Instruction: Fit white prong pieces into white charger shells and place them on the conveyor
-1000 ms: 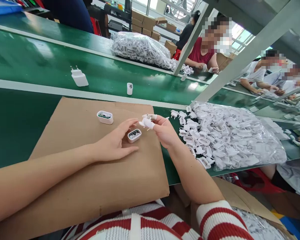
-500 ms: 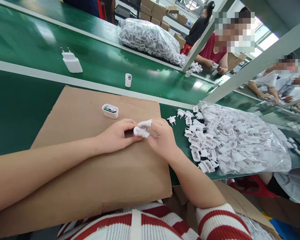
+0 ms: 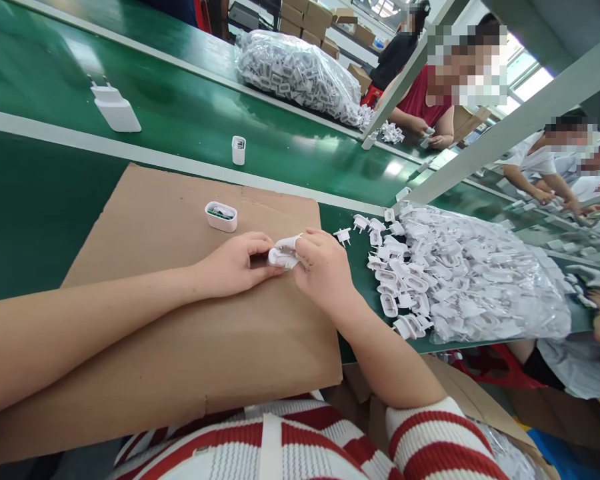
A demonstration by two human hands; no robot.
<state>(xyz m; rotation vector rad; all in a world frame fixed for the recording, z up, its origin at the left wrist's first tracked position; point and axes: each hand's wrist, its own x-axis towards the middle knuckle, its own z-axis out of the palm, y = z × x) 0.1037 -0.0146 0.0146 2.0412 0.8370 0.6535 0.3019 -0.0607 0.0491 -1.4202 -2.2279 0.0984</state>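
Over the cardboard sheet (image 3: 190, 347), my left hand (image 3: 235, 265) pinches a white charger housing (image 3: 275, 259) between thumb and fingers. My right hand (image 3: 323, 263) is closed on the other side of it, with white finger covers on the thumb and a fingertip. The fingers of both hands hide much of the part, so its inside does not show. Behind my left hand, an open white charger case (image 3: 221, 217) lies on the cardboard with a green circuit board inside.
A plastic bag of white plug shells (image 3: 495, 280) lies to the right, with loose plug shells (image 3: 390, 273) beside it. On the green belt are a finished-looking plug charger (image 3: 116, 110) and a small white case (image 3: 239, 151). A metal post (image 3: 505, 127) slants across the right. Co-workers sit beyond.
My right fingers have closed in further over the white part. The two chargers on the belt have shifted left. My left hand has hardly moved.
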